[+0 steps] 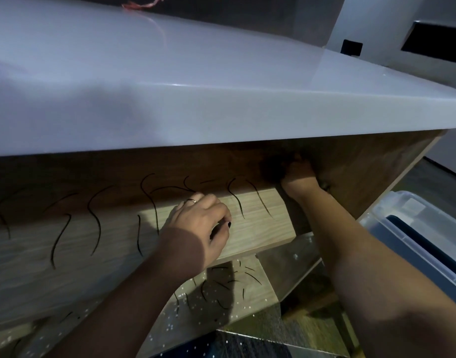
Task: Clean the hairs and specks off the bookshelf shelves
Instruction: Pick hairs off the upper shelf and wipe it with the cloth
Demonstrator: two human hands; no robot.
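1. While the left hand rests on the upper shelf, its fingers are curled as if pinching; whether a hair is caught between them cannot be told.
2. Right hand: deep in the shaded back corner under the white top, closed around a dark clump, probably gathered hair or a cloth.
3. Hairs: long dark strands spread across the upper shelf, left and right of the left hand.
4. Lower shelf: short hairs and pale specks, untouched.
5. Method, as judged: sweep strands toward one spot, pinch them in bunches, add them to the clump; work back to front so nothing falls on cleaned board.
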